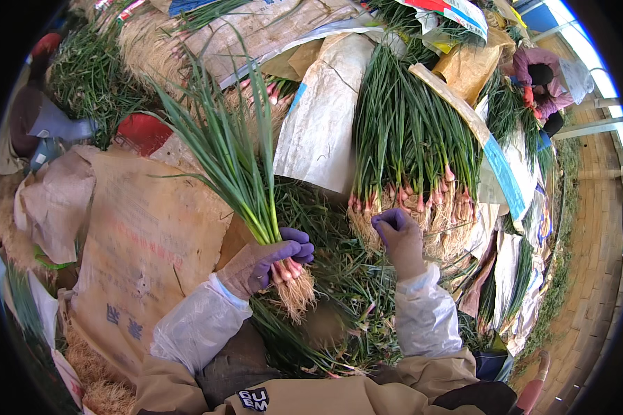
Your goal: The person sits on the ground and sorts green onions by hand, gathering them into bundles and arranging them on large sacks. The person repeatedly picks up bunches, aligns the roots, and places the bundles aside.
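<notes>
My left hand [270, 262], in a purple-palmed glove, grips a bunch of green garlic [244, 199] just above its pinkish bulbs. The long leaves fan up and to the left, and pale roots [296, 293] hang below the fist. My right hand [404, 238], gloved alike, has thumb and fingers pinched together with nothing visible between them. It is by the roots at the front of a large row of green garlic [410, 135], whose leaves point away from me. Whether it touches those roots cannot be told. Loose trimmed leaves [358, 311] cover the ground below both hands.
A flattened woven sack [156, 244] lies at left. A white sack sheet [324, 114] and a blue-edged one [498, 161] flank the row. At upper right a person [542, 78] handles more plants; another person [31, 114] sits at far left. A brick path [592, 233] runs along the right.
</notes>
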`<state>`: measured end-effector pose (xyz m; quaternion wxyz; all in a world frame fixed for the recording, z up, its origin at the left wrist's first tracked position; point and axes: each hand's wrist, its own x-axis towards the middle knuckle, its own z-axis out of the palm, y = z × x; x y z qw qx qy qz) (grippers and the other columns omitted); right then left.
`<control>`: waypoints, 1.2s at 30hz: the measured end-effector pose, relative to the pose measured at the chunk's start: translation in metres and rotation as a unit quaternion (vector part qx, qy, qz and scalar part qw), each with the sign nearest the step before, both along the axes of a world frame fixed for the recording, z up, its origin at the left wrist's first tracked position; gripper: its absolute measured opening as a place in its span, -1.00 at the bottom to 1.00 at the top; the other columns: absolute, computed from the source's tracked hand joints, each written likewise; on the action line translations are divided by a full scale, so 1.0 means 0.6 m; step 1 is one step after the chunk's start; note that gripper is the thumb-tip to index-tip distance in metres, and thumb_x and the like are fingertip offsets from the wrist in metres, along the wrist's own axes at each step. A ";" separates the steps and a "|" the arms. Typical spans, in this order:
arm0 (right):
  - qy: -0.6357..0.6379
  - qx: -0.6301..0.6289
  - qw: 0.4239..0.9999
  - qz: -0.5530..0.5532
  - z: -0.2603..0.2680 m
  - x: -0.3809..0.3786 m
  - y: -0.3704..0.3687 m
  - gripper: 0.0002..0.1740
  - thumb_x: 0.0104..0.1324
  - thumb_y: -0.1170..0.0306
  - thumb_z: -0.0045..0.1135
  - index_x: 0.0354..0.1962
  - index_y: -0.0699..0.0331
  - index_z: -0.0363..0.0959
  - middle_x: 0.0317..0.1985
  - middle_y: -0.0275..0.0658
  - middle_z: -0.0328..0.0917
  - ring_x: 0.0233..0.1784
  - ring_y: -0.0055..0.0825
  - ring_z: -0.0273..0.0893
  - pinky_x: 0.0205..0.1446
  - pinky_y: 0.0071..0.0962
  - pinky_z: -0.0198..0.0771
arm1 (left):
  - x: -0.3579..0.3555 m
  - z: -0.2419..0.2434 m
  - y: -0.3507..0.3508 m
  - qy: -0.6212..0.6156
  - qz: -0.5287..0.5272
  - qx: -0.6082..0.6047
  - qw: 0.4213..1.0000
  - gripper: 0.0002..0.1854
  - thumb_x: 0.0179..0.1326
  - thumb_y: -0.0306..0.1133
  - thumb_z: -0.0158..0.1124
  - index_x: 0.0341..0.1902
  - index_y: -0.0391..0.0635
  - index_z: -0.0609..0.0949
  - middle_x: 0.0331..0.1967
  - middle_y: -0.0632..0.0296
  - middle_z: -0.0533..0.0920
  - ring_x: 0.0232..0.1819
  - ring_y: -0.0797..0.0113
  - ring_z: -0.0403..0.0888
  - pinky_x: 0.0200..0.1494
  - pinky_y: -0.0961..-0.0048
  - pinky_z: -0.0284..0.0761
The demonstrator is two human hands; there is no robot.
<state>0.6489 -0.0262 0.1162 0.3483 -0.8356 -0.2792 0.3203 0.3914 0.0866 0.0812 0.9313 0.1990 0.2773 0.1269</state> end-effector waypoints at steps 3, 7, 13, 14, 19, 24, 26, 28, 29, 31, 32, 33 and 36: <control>0.006 0.093 0.995 0.042 0.031 -0.090 -0.043 -0.86 0.12 0.52 0.33 -0.35 0.32 0.55 -0.47 -0.21 0.61 -0.48 -0.48 0.53 -0.34 -0.44 0.45 | 0.024 -0.004 -0.019 0.047 -0.119 -0.108 0.986 -0.71 0.28 -0.33 0.24 0.05 -0.11 0.59 -0.38 0.29 0.65 -0.42 0.50 0.56 -0.51 0.68 0.43; -0.057 0.097 0.962 0.248 0.036 -0.178 -0.050 -0.89 0.09 0.58 0.31 -0.41 0.31 0.53 -0.45 -0.23 0.58 -0.43 -0.48 0.55 -0.29 -0.51 0.45 | 0.035 0.005 -0.032 0.069 -0.140 0.062 0.986 -0.69 0.30 -0.15 0.20 -0.09 -0.14 0.62 -0.53 0.41 0.54 -0.67 0.78 0.25 -0.69 0.81 0.08; 0.055 0.119 0.989 0.064 0.003 -0.137 0.006 -0.76 0.25 0.40 0.25 -0.25 0.43 0.48 -0.37 -0.20 0.59 -0.36 -0.47 0.54 -0.26 -0.45 0.44 | 0.033 0.018 -0.022 0.063 -0.180 0.037 0.981 -0.73 0.26 -0.17 0.20 -0.38 -0.12 0.64 -0.63 0.42 0.52 -0.71 0.76 0.26 -0.71 0.78 0.07; 0.107 0.160 0.979 0.069 -0.006 -0.130 0.017 -0.73 0.28 0.37 0.24 -0.23 0.44 0.47 -0.35 -0.21 0.60 -0.35 -0.49 0.54 -0.26 -0.47 0.45 | 0.032 0.018 -0.022 0.064 -0.170 0.064 0.981 -0.73 0.25 -0.17 0.20 -0.37 -0.12 0.64 -0.63 0.42 0.52 -0.72 0.76 0.25 -0.72 0.78 0.05; 0.385 0.012 0.922 -0.040 -0.048 -0.147 0.054 -0.77 0.30 0.29 0.25 -0.31 0.32 0.51 -0.50 -0.34 0.57 -0.49 -0.62 0.49 -0.44 -0.58 0.37 | 0.026 0.003 -0.024 0.072 -0.202 -0.044 0.976 -0.73 0.23 -0.18 0.24 -0.28 -0.17 0.64 -0.60 0.27 0.57 -0.70 0.67 0.34 -0.72 0.76 0.16; 0.084 -0.023 0.995 0.044 -0.045 -0.117 0.035 -0.70 0.28 0.25 0.25 -0.40 0.35 0.49 -0.57 -0.31 0.48 -0.54 -0.58 0.35 -0.44 -0.45 0.30 | 0.026 -0.002 -0.036 0.057 -0.120 0.082 0.988 -0.72 0.18 -0.22 0.34 -0.21 -0.20 0.62 -0.41 0.10 0.67 -0.54 0.53 0.54 -0.65 0.70 0.31; 0.096 -0.061 0.993 -0.011 -0.026 -0.079 0.014 -0.71 0.30 0.23 0.21 -0.28 0.33 0.52 -0.45 -0.24 0.56 -0.45 -0.50 0.45 -0.33 -0.42 0.37 | 0.018 0.004 -0.025 0.107 -0.106 0.035 0.988 -0.70 0.14 -0.27 0.37 -0.14 -0.21 0.60 -0.27 0.07 0.68 -0.35 0.42 0.62 -0.45 0.61 0.47; -0.021 -0.174 0.963 0.204 -0.007 -0.063 -0.011 -0.60 0.30 0.15 0.16 -0.04 0.25 0.52 -0.25 -0.08 0.62 -0.22 -0.29 0.57 -0.09 -0.31 0.44 | 0.009 0.014 -0.017 0.125 -0.036 0.031 0.991 -0.59 0.12 -0.33 0.38 0.03 -0.20 0.55 -0.17 0.05 0.66 -0.14 0.29 0.65 -0.20 0.50 0.57; -0.070 -0.266 0.889 0.366 0.000 -0.056 -0.015 -0.53 0.30 0.11 0.14 0.07 0.18 0.49 -0.14 -0.01 0.62 -0.07 -0.16 0.59 0.05 -0.24 0.45 | 0.006 0.018 -0.011 0.106 -0.052 0.034 0.992 -0.50 0.14 -0.35 0.36 0.15 -0.21 0.49 -0.10 0.04 0.66 -0.05 0.20 0.64 -0.09 0.43 0.59; -0.130 -0.242 0.892 0.358 0.005 -0.050 -0.010 -0.38 0.25 0.00 0.14 0.22 0.01 0.38 0.13 0.00 0.49 0.18 -0.02 0.46 0.23 -0.14 0.35 | 0.007 0.022 -0.010 0.016 0.041 0.024 0.999 -0.51 0.19 -0.43 0.30 0.22 -0.16 0.47 -0.05 0.05 0.65 -0.01 0.16 0.63 -0.06 0.40 0.60; -0.210 -0.198 0.903 0.319 0.003 -0.043 0.002 -0.36 0.25 -0.02 0.14 0.23 0.00 0.37 0.16 -0.01 0.47 0.18 -0.03 0.46 0.23 -0.13 0.35 | 0.007 0.023 -0.007 0.018 0.057 0.011 0.998 -0.52 0.21 -0.46 0.28 0.23 -0.13 0.47 -0.04 0.06 0.65 0.00 0.16 0.62 -0.04 0.37 0.59; -0.286 -0.141 0.905 0.281 -0.004 -0.034 0.019 -0.34 0.24 -0.04 0.13 0.25 0.00 0.35 0.19 -0.01 0.45 0.19 -0.03 0.46 0.23 -0.13 0.35 | 0.006 0.023 -0.005 0.001 0.069 0.006 0.998 -0.53 0.22 -0.50 0.25 0.24 -0.09 0.47 -0.02 0.07 0.65 0.01 0.15 0.62 -0.02 0.35 0.59; -0.317 -0.292 0.858 0.278 -0.031 0.012 0.063 -0.40 0.25 0.01 0.12 0.21 -0.02 0.39 0.16 -0.01 0.45 0.14 -0.04 0.48 0.24 -0.15 0.34 | -0.005 0.015 0.014 0.018 0.106 0.005 0.994 -0.57 0.26 -0.57 0.20 0.20 -0.01 0.52 -0.08 0.14 0.66 0.01 0.15 0.63 -0.01 0.31 0.59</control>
